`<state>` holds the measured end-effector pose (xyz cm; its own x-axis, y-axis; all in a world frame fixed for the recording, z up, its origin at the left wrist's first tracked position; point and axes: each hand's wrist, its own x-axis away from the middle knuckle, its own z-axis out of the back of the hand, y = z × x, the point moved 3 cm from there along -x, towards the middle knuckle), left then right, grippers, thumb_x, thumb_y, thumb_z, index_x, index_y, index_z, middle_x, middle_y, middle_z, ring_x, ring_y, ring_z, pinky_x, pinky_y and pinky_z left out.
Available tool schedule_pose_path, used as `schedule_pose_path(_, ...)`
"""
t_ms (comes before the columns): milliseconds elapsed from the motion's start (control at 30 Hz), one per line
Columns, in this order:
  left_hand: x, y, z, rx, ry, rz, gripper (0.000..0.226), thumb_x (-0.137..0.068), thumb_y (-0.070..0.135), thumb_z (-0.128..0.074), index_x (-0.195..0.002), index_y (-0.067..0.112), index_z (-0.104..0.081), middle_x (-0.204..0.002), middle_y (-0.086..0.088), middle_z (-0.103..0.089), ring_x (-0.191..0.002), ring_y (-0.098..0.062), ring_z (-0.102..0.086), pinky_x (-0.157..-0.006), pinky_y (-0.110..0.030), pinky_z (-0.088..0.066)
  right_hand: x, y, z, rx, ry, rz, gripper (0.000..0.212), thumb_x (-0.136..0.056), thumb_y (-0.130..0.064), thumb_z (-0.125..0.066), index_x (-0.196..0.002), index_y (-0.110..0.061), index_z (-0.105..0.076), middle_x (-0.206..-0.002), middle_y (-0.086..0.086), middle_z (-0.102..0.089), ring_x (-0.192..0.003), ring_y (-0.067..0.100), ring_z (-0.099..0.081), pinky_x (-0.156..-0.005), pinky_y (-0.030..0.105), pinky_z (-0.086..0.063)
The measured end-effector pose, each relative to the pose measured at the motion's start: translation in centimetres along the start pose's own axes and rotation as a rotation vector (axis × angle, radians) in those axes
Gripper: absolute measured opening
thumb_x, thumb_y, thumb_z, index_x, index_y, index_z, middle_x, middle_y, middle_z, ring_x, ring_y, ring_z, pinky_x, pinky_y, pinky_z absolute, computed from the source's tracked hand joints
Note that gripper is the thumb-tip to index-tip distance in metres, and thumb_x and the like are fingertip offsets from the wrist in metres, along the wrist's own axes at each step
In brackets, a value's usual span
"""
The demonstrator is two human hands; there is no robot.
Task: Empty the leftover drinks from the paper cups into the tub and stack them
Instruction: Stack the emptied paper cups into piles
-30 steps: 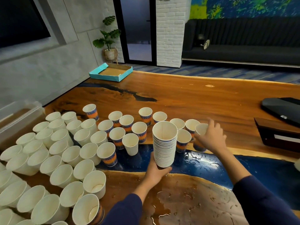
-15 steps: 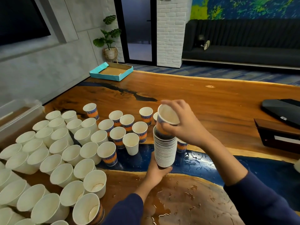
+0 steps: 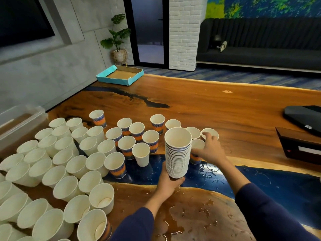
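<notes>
Right hand [image 3: 209,150] left stack [image 3: 177,152], now reaching right-centre, fingers spread, touching upright cup [image 3: 198,150] beside stack; left hand [image 3: 169,182] grips stack base

Clear plastic tub [image 3: 20,122] cut off by left edge, contents unclear. White paper cups [image 3: 10,230] at bottom-left cropped by frame. Tall nested stack of paper cups [image 3: 177,153] hides its base inside left hand [image 3: 169,182] and covers part of cup [image 3: 196,153] behind. Right hand [image 3: 210,150] fingers hide that cup's side; grip unclear. Black device [image 3: 305,119] cut off at right.
</notes>
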<state>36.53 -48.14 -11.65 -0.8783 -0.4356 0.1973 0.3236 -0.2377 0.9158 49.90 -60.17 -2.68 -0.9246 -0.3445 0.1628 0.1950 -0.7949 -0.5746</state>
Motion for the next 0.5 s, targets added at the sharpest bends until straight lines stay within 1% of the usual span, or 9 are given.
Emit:
schedule_pose_path(67,-0.1,0.0,0.1,-0.003,-0.002,0.009,0.082,-0.081,0.014,-0.075,-0.142,0.024,-0.022,-0.124,0.013,-0.040,-0.120,-0.008,-0.039,-0.105,-0.026,-0.037,-0.2,1.0,-1.8,0.086,-0.024,-0.035,0.100,-0.070,-0.058,-0.073,-0.145,-0.017,-0.022,-0.143,0.018,-0.033,-0.128,0.038,-0.039,-0.100,0.050,-0.041)
schedule_pose_path(133,-0.2,0.0,0.1,0.000,-0.004,0.019,0.084,-0.081,0.014,-0.075,-0.144,0.023,-0.021,-0.129,0.011,-0.041,-0.126,-0.011,-0.039,-0.107,-0.028,-0.036,-0.4,1.4,-3.1,0.079,-0.009,-0.051,0.102,-0.071,-0.059,-0.072,-0.147,-0.020,-0.016,-0.148,0.017,-0.025,-0.132,0.041,-0.035,-0.101,0.054,-0.040)
schedule_pose_path(200,-0.2,-0.1,0.1,0.003,-0.002,0.021,0.085,-0.081,0.015,-0.076,-0.146,0.023,-0.020,-0.137,0.006,-0.042,-0.131,-0.015,-0.039,-0.109,-0.029,-0.035,-0.6,1.4,-3.7,0.066,0.048,-0.059,0.098,-0.074,-0.057,-0.071,-0.147,-0.021,-0.016,-0.147,0.016,-0.026,-0.131,0.042,-0.036,-0.098,0.055,-0.039)
schedule_pose_path(300,-0.3,-0.3,0.1,-0.006,0.000,0.025,0.086,-0.081,0.017,-0.075,-0.146,0.024,-0.019,-0.141,0.004,-0.040,-0.133,-0.017,-0.038,-0.109,-0.029,-0.035,-0.8,1.4,-3.9,0.076,0.144,-0.081,0.090,-0.080,-0.053,-0.068,-0.146,-0.018,-0.018,-0.143,0.015,-0.033,-0.128,0.037,-0.040,-0.094,0.051,-0.042)
schedule_pose_path(400,-0.4,-0.4,0.0,-0.002,0.003,0.035,0.086,-0.081,0.017,-0.075,-0.146,0.025,-0.019,-0.141,0.005,-0.040,-0.134,-0.017,-0.038,-0.109,-0.030,-0.035,-1.1,1.8,-4.0,0.027,0.170,-0.046,0.083,-0.084,-0.046,-0.067,-0.146,-0.017,-0.020,-0.143,0.012,-0.038,-0.129,0.033,-0.039,-0.098,0.052,-0.041)
schedule_pose_path(500,-0.4,-0.4,-0.1,-0.002,0.002,0.033,0.086,-0.081,0.018,-0.075,-0.146,0.025,-0.019,-0.139,0.006,-0.040,-0.133,-0.017,-0.039,-0.108,-0.030,-0.036,-1.0,2.0,-3.7,0.015,0.186,-0.012,0.081,-0.084,-0.043,-0.068,-0.146,-0.019,-0.022,-0.141,0.010,-0.041,-0.128,0.031,-0.042,-0.100,0.054,-0.040)
